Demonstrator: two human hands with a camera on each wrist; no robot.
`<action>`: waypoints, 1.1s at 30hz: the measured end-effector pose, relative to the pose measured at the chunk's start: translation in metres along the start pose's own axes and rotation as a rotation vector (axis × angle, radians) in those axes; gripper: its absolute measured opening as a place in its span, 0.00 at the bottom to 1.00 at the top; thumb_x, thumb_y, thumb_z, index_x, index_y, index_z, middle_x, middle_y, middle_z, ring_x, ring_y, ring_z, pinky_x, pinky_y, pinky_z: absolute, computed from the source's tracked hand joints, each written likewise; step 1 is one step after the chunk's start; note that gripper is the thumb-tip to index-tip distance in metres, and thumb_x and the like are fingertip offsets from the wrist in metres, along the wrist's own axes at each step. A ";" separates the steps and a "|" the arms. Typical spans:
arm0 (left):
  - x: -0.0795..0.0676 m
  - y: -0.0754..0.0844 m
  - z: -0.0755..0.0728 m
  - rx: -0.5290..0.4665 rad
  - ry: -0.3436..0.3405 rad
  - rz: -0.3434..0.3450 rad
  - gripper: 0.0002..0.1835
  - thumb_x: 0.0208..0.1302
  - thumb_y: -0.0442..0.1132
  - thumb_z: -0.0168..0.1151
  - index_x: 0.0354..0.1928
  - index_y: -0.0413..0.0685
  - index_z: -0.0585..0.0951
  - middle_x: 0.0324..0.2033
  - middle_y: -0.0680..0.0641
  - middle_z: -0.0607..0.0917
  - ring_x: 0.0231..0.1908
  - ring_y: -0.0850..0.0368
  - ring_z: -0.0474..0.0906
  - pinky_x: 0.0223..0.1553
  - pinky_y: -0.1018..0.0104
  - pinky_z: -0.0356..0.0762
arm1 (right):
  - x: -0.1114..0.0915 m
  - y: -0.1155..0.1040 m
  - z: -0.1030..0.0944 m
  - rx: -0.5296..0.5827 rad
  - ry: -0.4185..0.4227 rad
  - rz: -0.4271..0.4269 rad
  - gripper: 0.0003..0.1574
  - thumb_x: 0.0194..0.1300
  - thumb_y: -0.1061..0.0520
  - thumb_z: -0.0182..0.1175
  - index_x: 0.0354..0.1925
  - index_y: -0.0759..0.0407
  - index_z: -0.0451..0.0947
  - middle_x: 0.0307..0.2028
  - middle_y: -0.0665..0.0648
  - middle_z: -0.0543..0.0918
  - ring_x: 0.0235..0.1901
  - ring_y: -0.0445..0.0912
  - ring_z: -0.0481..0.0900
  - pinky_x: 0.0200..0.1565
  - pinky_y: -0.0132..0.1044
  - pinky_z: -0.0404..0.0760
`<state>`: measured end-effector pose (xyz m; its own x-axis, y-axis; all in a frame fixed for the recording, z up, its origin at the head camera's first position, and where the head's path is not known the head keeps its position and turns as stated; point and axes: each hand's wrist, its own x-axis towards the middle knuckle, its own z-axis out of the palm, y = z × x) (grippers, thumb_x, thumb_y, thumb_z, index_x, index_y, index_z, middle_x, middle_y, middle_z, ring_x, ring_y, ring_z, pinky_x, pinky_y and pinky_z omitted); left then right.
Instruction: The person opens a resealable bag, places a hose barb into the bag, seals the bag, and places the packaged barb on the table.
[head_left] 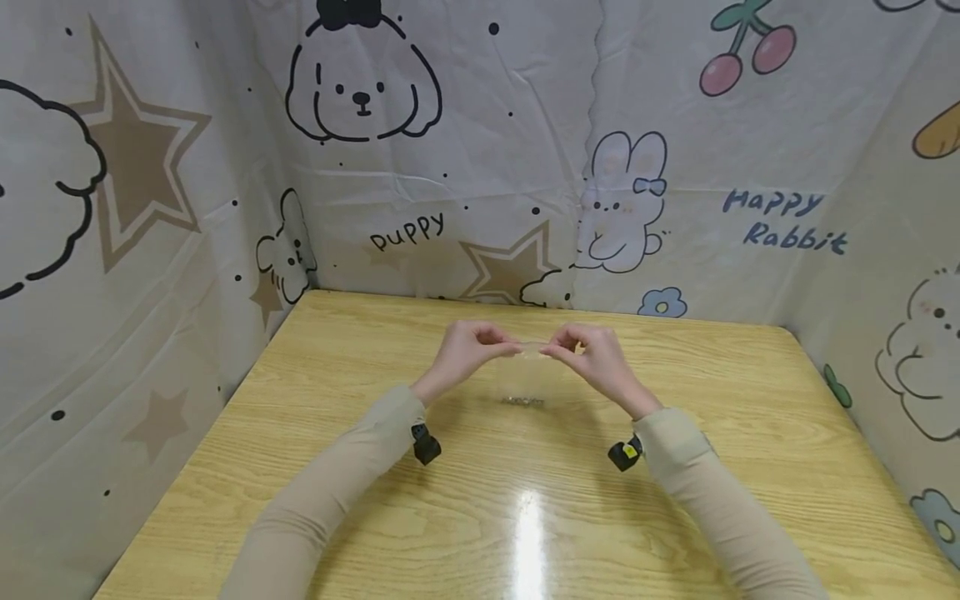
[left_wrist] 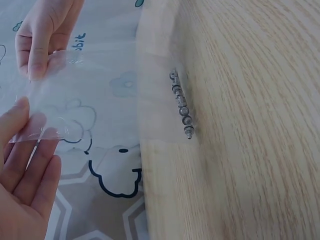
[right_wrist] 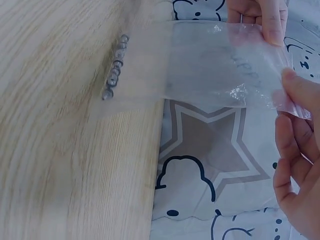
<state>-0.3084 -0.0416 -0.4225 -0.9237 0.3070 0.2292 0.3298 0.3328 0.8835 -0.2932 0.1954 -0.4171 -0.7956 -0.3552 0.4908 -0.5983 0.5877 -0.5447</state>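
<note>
A clear plastic bag (right_wrist: pixel 210 70) hangs upright between both hands over the table. Small silvery metal parts (left_wrist: pixel 181 102), round and ring-like, lie in a row along its bottom edge. My left hand (head_left: pixel 471 350) pinches one top corner between thumb and fingers, and the left wrist view shows those fingers behind the see-through film. At the opposite top corner, my right hand (head_left: pixel 592 354) pinches the bag the same way. Both hands are close together, with the top edge of the bag stretched between them.
A wood-grain table (head_left: pixel 360 492) lies beneath the hands. Behind it and at both sides hangs a pale cloth (head_left: pixel 465 183) printed with cartoon animals and stars. Each wrist carries a small black camera (head_left: pixel 426 446).
</note>
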 end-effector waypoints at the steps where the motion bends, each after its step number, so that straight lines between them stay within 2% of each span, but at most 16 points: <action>1: 0.000 0.000 0.000 -0.006 0.002 0.005 0.08 0.58 0.45 0.73 0.34 0.49 0.89 0.32 0.47 0.91 0.34 0.55 0.87 0.40 0.66 0.84 | 0.000 0.001 0.000 0.000 -0.002 -0.007 0.06 0.62 0.56 0.69 0.30 0.55 0.84 0.25 0.51 0.86 0.23 0.37 0.74 0.23 0.27 0.69; 8: -0.002 -0.003 -0.004 -0.045 -0.022 0.024 0.08 0.63 0.42 0.69 0.39 0.45 0.88 0.36 0.44 0.91 0.36 0.56 0.88 0.45 0.62 0.86 | -0.003 0.006 -0.003 0.023 -0.050 -0.009 0.05 0.66 0.60 0.64 0.36 0.60 0.85 0.30 0.55 0.88 0.25 0.41 0.80 0.29 0.28 0.79; 13: -0.003 -0.007 -0.007 -0.015 0.028 -0.010 0.08 0.59 0.44 0.73 0.34 0.48 0.88 0.33 0.47 0.91 0.35 0.54 0.88 0.39 0.69 0.83 | -0.004 0.006 -0.005 0.025 -0.064 0.030 0.05 0.65 0.57 0.66 0.34 0.58 0.85 0.27 0.54 0.87 0.23 0.44 0.79 0.25 0.27 0.77; 16: -0.004 -0.008 -0.008 -0.009 0.046 -0.005 0.08 0.58 0.44 0.73 0.32 0.48 0.88 0.32 0.46 0.91 0.33 0.56 0.87 0.37 0.69 0.82 | -0.004 0.005 -0.006 0.025 -0.058 0.040 0.07 0.64 0.56 0.68 0.32 0.58 0.84 0.25 0.55 0.86 0.21 0.46 0.79 0.22 0.28 0.75; 19: -0.005 -0.009 -0.008 -0.022 0.029 0.006 0.08 0.60 0.44 0.71 0.35 0.47 0.89 0.33 0.45 0.91 0.34 0.57 0.88 0.41 0.67 0.84 | -0.004 0.006 -0.007 0.021 -0.054 0.038 0.07 0.64 0.55 0.68 0.31 0.57 0.84 0.24 0.54 0.85 0.20 0.44 0.78 0.22 0.28 0.74; 23: -0.007 -0.009 -0.009 -0.019 0.004 0.026 0.09 0.64 0.43 0.68 0.39 0.44 0.88 0.36 0.43 0.91 0.37 0.54 0.88 0.45 0.63 0.85 | -0.004 0.008 -0.007 0.012 -0.069 -0.005 0.06 0.66 0.58 0.65 0.33 0.59 0.84 0.26 0.53 0.86 0.23 0.37 0.77 0.24 0.28 0.77; 26: -0.008 -0.008 -0.010 0.001 0.000 0.030 0.10 0.65 0.43 0.66 0.40 0.44 0.87 0.36 0.43 0.91 0.38 0.53 0.88 0.46 0.61 0.85 | -0.004 0.009 -0.008 0.006 -0.079 -0.028 0.05 0.67 0.60 0.63 0.35 0.61 0.84 0.28 0.55 0.87 0.24 0.35 0.77 0.25 0.28 0.78; 33: -0.008 -0.008 -0.013 0.006 0.004 0.024 0.09 0.64 0.42 0.68 0.39 0.45 0.87 0.35 0.43 0.91 0.37 0.50 0.88 0.45 0.63 0.85 | -0.007 0.010 -0.012 0.001 -0.073 0.020 0.06 0.65 0.58 0.66 0.31 0.58 0.83 0.24 0.58 0.85 0.19 0.35 0.70 0.21 0.28 0.70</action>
<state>-0.3058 -0.0585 -0.4259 -0.9163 0.3114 0.2516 0.3528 0.3310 0.8752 -0.2927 0.2122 -0.4174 -0.8124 -0.3952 0.4287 -0.5820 0.5947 -0.5546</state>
